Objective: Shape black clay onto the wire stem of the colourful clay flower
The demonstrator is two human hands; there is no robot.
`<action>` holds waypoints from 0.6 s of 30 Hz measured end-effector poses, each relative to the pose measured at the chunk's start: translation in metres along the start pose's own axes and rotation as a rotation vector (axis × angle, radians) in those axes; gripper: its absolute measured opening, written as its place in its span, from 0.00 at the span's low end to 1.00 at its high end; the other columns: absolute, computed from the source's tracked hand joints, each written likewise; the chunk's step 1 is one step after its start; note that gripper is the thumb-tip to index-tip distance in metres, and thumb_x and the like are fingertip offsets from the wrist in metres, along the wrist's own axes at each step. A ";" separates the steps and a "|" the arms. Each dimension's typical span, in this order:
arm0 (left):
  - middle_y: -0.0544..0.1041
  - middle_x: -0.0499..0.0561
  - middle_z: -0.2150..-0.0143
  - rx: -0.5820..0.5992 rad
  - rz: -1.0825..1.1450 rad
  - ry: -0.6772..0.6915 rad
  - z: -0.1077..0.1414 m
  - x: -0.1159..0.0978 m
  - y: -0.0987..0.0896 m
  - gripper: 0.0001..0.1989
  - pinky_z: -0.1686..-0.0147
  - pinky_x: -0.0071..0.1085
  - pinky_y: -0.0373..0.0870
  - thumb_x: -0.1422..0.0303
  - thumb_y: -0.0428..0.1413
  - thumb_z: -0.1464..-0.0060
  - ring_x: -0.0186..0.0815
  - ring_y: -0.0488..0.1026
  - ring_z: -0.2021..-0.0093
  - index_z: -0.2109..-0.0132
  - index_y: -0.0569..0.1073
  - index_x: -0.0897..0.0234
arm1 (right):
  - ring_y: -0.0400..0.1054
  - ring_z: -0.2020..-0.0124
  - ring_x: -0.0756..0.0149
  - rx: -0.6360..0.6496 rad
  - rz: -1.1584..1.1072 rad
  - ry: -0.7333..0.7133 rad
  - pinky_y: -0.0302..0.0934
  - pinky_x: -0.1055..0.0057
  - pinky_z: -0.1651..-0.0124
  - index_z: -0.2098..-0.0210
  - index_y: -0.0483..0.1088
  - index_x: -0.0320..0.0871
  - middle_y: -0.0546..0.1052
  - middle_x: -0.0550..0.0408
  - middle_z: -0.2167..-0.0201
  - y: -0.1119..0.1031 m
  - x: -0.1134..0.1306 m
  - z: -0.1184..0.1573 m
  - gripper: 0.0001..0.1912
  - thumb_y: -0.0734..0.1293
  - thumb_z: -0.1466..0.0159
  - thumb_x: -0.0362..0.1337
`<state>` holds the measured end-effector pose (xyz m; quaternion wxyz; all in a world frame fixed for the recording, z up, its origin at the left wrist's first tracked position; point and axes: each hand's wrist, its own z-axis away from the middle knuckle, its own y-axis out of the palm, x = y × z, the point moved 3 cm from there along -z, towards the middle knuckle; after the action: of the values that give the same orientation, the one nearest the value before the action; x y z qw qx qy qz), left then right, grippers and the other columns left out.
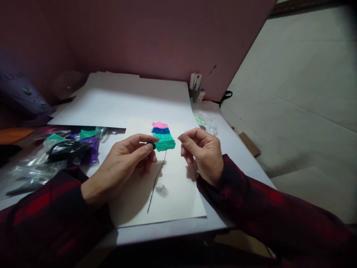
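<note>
Between thumb and forefinger, my left hand (122,167) pinches a small black lump of modelling clay (152,145). My right hand (202,150) is closed in a pinch to the right of the picture; whatever its fingertips hold, if anything, is too small to make out. Both hands hover over a sheet of white paper (184,197). On the sheet is a textured shape in bands, with pink (160,125) at the top, dark blue (161,130) below it and green (166,143) at the bottom. A thin black line (156,178) runs down from the green band. Beside the line lies a small whitish lump (161,189).
Clear bags with black, green and purple clay (69,149) lie at the left. Large white sheets (134,98) cover the back of the table. A pen holder (197,93) stands at the back right, behind a crumpled clear bag (209,123).
</note>
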<state>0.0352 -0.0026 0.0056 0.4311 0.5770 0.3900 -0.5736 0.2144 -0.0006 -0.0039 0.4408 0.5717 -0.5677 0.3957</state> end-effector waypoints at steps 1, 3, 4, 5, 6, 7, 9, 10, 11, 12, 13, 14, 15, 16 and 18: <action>0.72 0.46 0.76 -0.009 -0.016 -0.007 0.000 -0.001 0.000 0.09 0.79 0.24 0.63 0.67 0.56 0.45 0.30 0.66 0.79 0.57 0.73 0.64 | 0.56 0.88 0.81 0.000 -0.005 0.010 0.49 0.82 0.87 0.72 0.68 0.41 0.70 0.64 0.85 0.000 -0.001 0.000 0.11 0.70 0.41 0.41; 0.72 0.46 0.75 -0.011 -0.028 -0.021 0.001 -0.002 0.001 0.08 0.79 0.24 0.63 0.68 0.55 0.44 0.29 0.67 0.79 0.57 0.72 0.64 | 0.56 0.89 0.81 0.004 -0.014 0.025 0.49 0.82 0.87 0.72 0.68 0.40 0.70 0.64 0.85 0.000 -0.001 -0.001 0.11 0.70 0.41 0.41; 0.73 0.46 0.75 -0.004 -0.022 -0.024 0.001 -0.002 0.001 0.09 0.78 0.24 0.64 0.68 0.55 0.44 0.29 0.67 0.79 0.56 0.71 0.64 | 0.56 0.89 0.81 0.006 -0.019 0.027 0.49 0.82 0.87 0.72 0.68 0.40 0.70 0.64 0.85 0.000 -0.001 -0.001 0.11 0.70 0.41 0.41; 0.73 0.46 0.75 0.004 -0.011 -0.024 0.000 -0.001 0.000 0.09 0.79 0.23 0.64 0.67 0.56 0.44 0.29 0.67 0.79 0.56 0.71 0.64 | 0.56 0.89 0.81 0.007 -0.024 0.027 0.49 0.82 0.87 0.72 0.68 0.40 0.70 0.64 0.85 0.000 -0.002 -0.001 0.11 0.70 0.41 0.41; 0.73 0.46 0.75 0.014 0.004 -0.022 0.000 0.001 0.000 0.09 0.79 0.23 0.64 0.67 0.56 0.44 0.29 0.67 0.79 0.56 0.70 0.64 | 0.56 0.89 0.81 0.007 -0.026 0.027 0.49 0.82 0.87 0.72 0.68 0.40 0.70 0.64 0.85 0.000 -0.002 -0.001 0.11 0.70 0.41 0.40; 0.74 0.46 0.75 0.019 0.020 -0.017 -0.001 0.002 -0.001 0.10 0.80 0.23 0.63 0.66 0.57 0.45 0.28 0.67 0.80 0.56 0.70 0.64 | 0.56 0.89 0.81 0.008 -0.027 0.028 0.49 0.82 0.87 0.72 0.68 0.40 0.70 0.64 0.85 0.000 -0.001 -0.001 0.11 0.70 0.41 0.40; 0.74 0.46 0.76 0.015 0.047 -0.013 -0.002 0.005 -0.002 0.11 0.81 0.23 0.63 0.66 0.59 0.46 0.28 0.67 0.81 0.58 0.70 0.65 | 0.56 0.89 0.81 0.006 -0.024 0.030 0.50 0.82 0.87 0.72 0.68 0.40 0.70 0.64 0.85 0.000 -0.001 -0.001 0.11 0.70 0.41 0.40; 0.74 0.46 0.77 0.008 0.058 -0.014 -0.003 0.005 -0.002 0.11 0.82 0.22 0.62 0.65 0.60 0.47 0.28 0.66 0.82 0.59 0.70 0.65 | 0.56 0.89 0.81 0.006 -0.020 0.030 0.50 0.82 0.87 0.72 0.68 0.40 0.70 0.64 0.85 0.000 -0.001 -0.001 0.11 0.70 0.41 0.40; 0.74 0.46 0.78 0.001 0.066 -0.017 -0.003 0.006 -0.003 0.11 0.83 0.22 0.62 0.65 0.60 0.47 0.28 0.66 0.83 0.60 0.70 0.65 | 0.56 0.89 0.81 0.006 -0.017 0.030 0.50 0.82 0.87 0.72 0.68 0.40 0.70 0.64 0.85 0.000 -0.001 -0.001 0.11 0.70 0.41 0.40; 0.74 0.46 0.78 -0.007 0.068 -0.020 -0.003 0.006 -0.003 0.10 0.84 0.22 0.61 0.65 0.61 0.47 0.28 0.65 0.83 0.62 0.70 0.66 | 0.56 0.89 0.81 0.007 -0.015 0.029 0.50 0.82 0.87 0.72 0.68 0.40 0.70 0.64 0.85 0.001 -0.001 -0.001 0.11 0.70 0.40 0.40; 0.73 0.46 0.78 -0.011 0.063 -0.018 -0.003 0.006 -0.003 0.10 0.84 0.21 0.61 0.64 0.61 0.47 0.27 0.65 0.84 0.63 0.70 0.66 | 0.56 0.89 0.81 0.009 -0.013 0.028 0.50 0.82 0.87 0.72 0.68 0.40 0.70 0.64 0.85 0.001 -0.001 0.000 0.11 0.70 0.40 0.40; 0.73 0.46 0.79 -0.010 0.052 -0.013 -0.003 0.005 -0.003 0.10 0.84 0.21 0.61 0.64 0.61 0.47 0.26 0.65 0.84 0.65 0.70 0.66 | 0.56 0.89 0.81 0.012 -0.012 0.028 0.50 0.82 0.87 0.72 0.68 0.40 0.70 0.64 0.85 0.001 0.000 0.000 0.11 0.70 0.40 0.40; 0.73 0.46 0.79 -0.007 0.038 -0.004 -0.002 0.005 -0.003 0.10 0.84 0.20 0.60 0.64 0.61 0.47 0.26 0.64 0.84 0.67 0.71 0.66 | 0.56 0.89 0.81 0.017 -0.013 0.027 0.50 0.82 0.87 0.72 0.68 0.40 0.70 0.64 0.85 0.001 0.000 0.000 0.10 0.70 0.40 0.40; 0.73 0.46 0.78 -0.001 0.025 0.004 -0.002 0.004 -0.003 0.10 0.84 0.20 0.60 0.65 0.61 0.47 0.26 0.65 0.84 0.68 0.71 0.66 | 0.56 0.89 0.81 0.020 -0.014 0.026 0.50 0.82 0.87 0.72 0.68 0.40 0.70 0.64 0.85 0.001 0.000 0.000 0.10 0.70 0.40 0.40; 0.74 0.46 0.78 0.008 0.007 0.023 -0.001 0.004 -0.003 0.09 0.84 0.20 0.59 0.65 0.61 0.47 0.25 0.65 0.84 0.69 0.71 0.66 | 0.56 0.89 0.81 0.024 -0.013 0.024 0.50 0.82 0.87 0.72 0.69 0.40 0.70 0.64 0.85 0.001 0.001 0.001 0.10 0.70 0.40 0.40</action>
<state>0.0328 -0.0010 0.0017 0.4264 0.5867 0.3906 -0.5669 0.2131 -0.0015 -0.0033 0.4434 0.5757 -0.5538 0.4065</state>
